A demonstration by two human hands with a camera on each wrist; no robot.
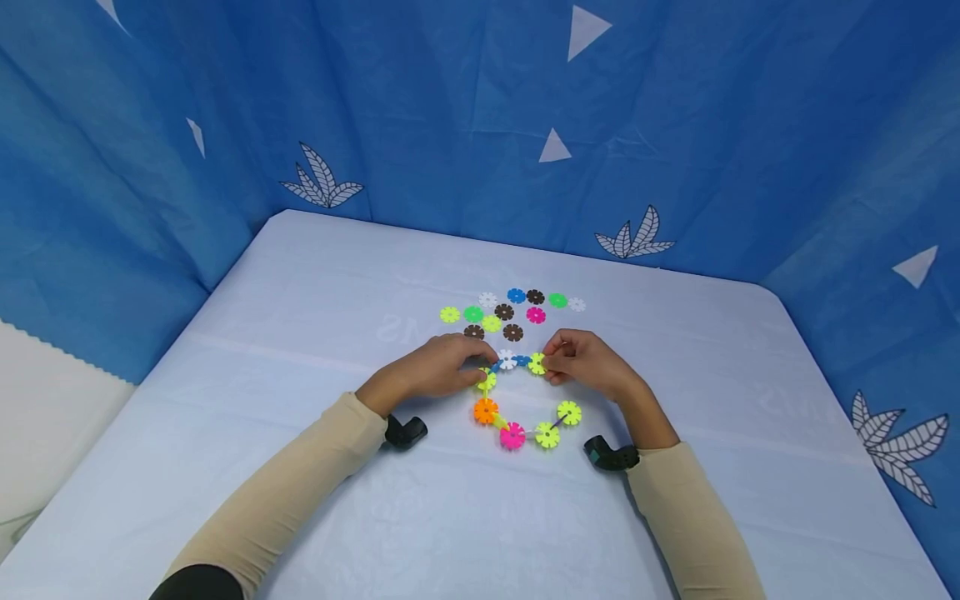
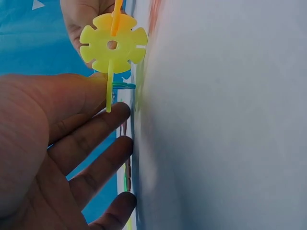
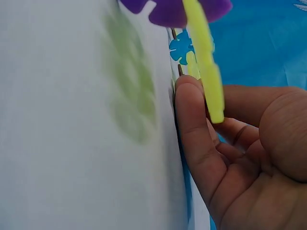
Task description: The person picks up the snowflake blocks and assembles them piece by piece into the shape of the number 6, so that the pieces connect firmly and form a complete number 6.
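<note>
A chain of slotted plastic snowflake discs curves in an open ring on the table. My left hand (image 1: 442,367) holds its upper left part, thumb and index finger around a blue disc (image 1: 495,367) beside a yellow-green disc (image 2: 111,45). At the upper right, my right hand (image 1: 588,362) pinches a yellow-green disc (image 1: 536,364), linked through blue to a white disc (image 1: 507,359). Orange (image 1: 486,411) and pink (image 1: 512,436) discs form the near side. The ring's other end is a yellow-green disc (image 1: 569,412), joined to a purple disc (image 3: 168,14).
Loose discs lie flat beyond the hands, among them a brown disc (image 1: 513,332), a pink disc (image 1: 536,315) and a green disc (image 1: 558,300). The white-covered table (image 1: 337,275) meets a blue curtain (image 1: 450,125) at the back. Dark wrist cameras hang below both wrists.
</note>
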